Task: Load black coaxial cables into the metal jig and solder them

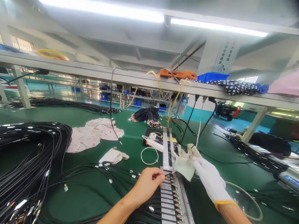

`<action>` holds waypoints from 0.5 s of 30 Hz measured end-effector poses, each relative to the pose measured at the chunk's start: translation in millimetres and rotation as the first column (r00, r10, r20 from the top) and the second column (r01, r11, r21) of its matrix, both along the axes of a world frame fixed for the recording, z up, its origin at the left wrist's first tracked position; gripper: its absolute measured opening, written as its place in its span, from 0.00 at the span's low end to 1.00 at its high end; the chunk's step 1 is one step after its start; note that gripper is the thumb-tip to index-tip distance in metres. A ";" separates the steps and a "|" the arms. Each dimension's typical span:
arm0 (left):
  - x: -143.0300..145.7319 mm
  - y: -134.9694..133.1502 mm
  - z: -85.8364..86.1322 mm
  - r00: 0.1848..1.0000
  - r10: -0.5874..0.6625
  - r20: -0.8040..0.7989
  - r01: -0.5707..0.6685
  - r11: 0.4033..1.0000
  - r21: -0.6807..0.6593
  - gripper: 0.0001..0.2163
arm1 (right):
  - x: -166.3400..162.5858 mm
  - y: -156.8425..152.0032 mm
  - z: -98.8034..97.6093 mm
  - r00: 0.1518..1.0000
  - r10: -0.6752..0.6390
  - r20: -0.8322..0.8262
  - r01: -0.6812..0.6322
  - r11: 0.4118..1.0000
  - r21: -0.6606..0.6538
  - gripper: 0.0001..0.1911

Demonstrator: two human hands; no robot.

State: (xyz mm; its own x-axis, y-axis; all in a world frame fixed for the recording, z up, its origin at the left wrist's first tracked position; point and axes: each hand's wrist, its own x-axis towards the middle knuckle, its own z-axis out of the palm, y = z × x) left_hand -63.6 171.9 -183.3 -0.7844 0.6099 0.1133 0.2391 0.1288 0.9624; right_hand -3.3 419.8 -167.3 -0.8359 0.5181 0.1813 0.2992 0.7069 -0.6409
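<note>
My bare left hand [150,183] pinches the end of a thin black cable [168,174] at the upper part of a metal fixture [166,196]. Several cables lie side by side across this fixture, their stripped ends with copper and reddish bits along its right edge. In a white knitted glove with a yellow cuff, my right hand [198,163] grips a pale cloth [185,167] just right of the fixture. The cloth hides part of the gloved fingertips.
A big bundle of black cables [30,149] covers the left of the green table [77,199]. Crumpled cloths [93,133] and a white glove [113,155] lie nearby. Behind the fixture sits a black box [146,133]. Cords hang from the overhead shelf [130,79]; more cables [254,152] lie right.
</note>
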 end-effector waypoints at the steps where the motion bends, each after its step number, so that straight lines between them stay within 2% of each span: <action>1: -0.6 0.2 -1.9 1.000 -0.001 -0.007 0.001 1.000 0.000 0.16 | 7.1 -1.4 -2.4 1.000 0.017 -0.022 -0.018 0.999 -0.037 0.29; 7: -2.2 -1.1 -7.6 0.998 -0.008 -0.064 0.007 1.000 -0.016 0.15 | 25.9 -18.0 -22.0 0.983 0.078 -0.165 -0.115 0.967 -0.227 0.29; 11: 2.0 -1.5 -3.8 0.995 -0.011 -0.101 0.008 0.999 -0.035 0.13 | 23.2 -41.0 -28.1 0.952 0.107 -0.288 -0.206 0.919 -0.337 0.36; 13: 3.9 -1.8 -1.2 0.993 -0.012 -0.115 0.007 0.999 -0.037 0.13 | 23.3 -50.2 -28.3 0.938 0.117 -0.326 -0.244 0.892 -0.380 0.35; 15: 5.1 -2.4 1.0 0.992 -0.020 -0.126 0.016 0.999 -0.036 0.13 | 25.8 -55.3 -26.8 0.909 0.180 -0.375 -0.338 0.846 -0.414 0.32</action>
